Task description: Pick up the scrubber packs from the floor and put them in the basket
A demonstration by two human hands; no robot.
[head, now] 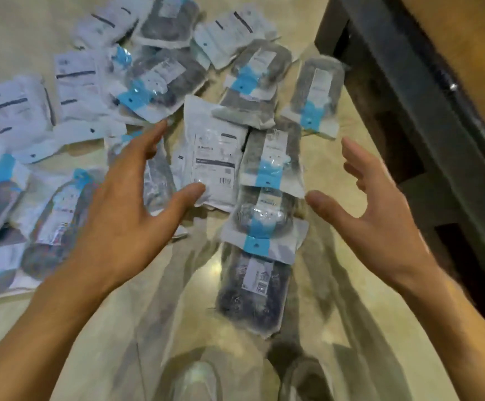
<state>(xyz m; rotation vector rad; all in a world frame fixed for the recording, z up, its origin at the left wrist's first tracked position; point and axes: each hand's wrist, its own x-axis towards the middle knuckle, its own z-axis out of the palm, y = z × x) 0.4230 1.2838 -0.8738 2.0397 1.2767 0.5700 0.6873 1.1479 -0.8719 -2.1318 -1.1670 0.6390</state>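
Honestly, you look like you're near the start of this one, or at least nowhere close to done. The scrubber packs (212, 151) are all over the floor (336, 157), a couple dozen maybe, spread from the far left edge up to the top and down through the middle. Lots of them overlap, so an exact count isn't happening. No basket shows anywhere in the head view, so I can't tell how many you've already dropped in. Judging by the pile alone, most of the job is left.

Your left hand (125, 204) is spread wide with straight fingers, hovering over the packs left of center, thumb right near the bottom corner of a white label-side-up pack. Your right hand (380, 215) is also spread and loose, off to the right of the middle column. Neither one is holding anything. My guess is you're about to scoop the center packs between both palms.

The packs themselves are flat clear plastic pouches with a dark grey scrubber inside, a white card strip and a light blue band with a small hang hole. Some lie face down showing only a white printed back with a barcode. They look slick and floppy, so a stack could slide apart.

There's a dark table frame (426, 91) along the right side, just beside the nearest packs.
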